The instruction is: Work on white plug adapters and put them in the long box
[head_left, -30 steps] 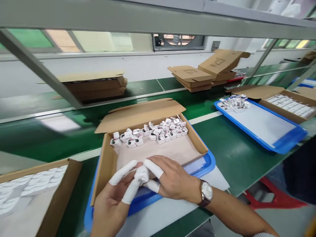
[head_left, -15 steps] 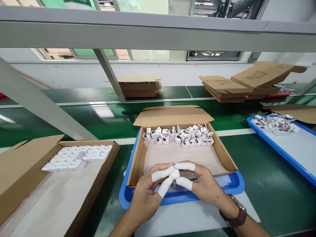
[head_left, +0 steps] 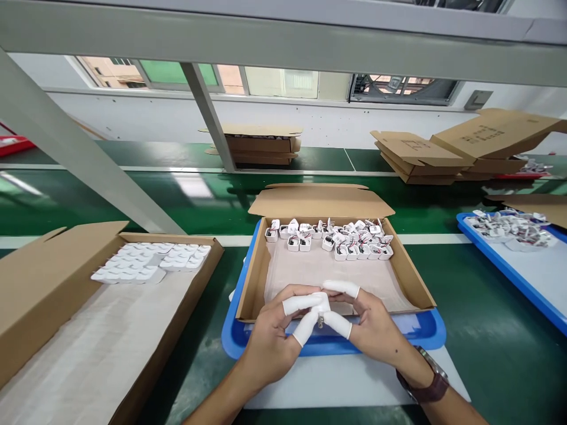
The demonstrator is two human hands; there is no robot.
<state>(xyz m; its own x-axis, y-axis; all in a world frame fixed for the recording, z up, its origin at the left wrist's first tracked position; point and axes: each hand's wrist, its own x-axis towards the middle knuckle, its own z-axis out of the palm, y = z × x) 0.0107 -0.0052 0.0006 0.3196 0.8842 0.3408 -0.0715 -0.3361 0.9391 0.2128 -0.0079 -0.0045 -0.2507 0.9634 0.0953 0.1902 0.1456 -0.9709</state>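
Note:
A small white part (head_left: pixel 322 303) with a metal piece at its underside is held between both hands, above the near edge of an open cardboard box (head_left: pixel 251 283). My left hand (head_left: pixel 277 333) pinches it from the left with thumb and index finger, both in white finger covers. My right hand (head_left: pixel 376 327) touches it from the right with its covered thumb and index finger. Along the far side of the box stand several white cups with wires (head_left: pixel 341 251). The box rests in a blue tray (head_left: pixel 233 333).
At the left an open cardboard box (head_left: pixel 177 336) holds rows of white parts (head_left: pixel 133 262). A second blue tray (head_left: pixel 514 271) with wired parts is at the right. Cardboard boxes (head_left: pixel 420 153) lie at the back. A grey slanted post (head_left: pixel 97 159) rises at the left.
The view has tilted down and shifted left, so the boxes appear further right and higher. My right index finger has lifted slightly off the white part; the left grip remains.

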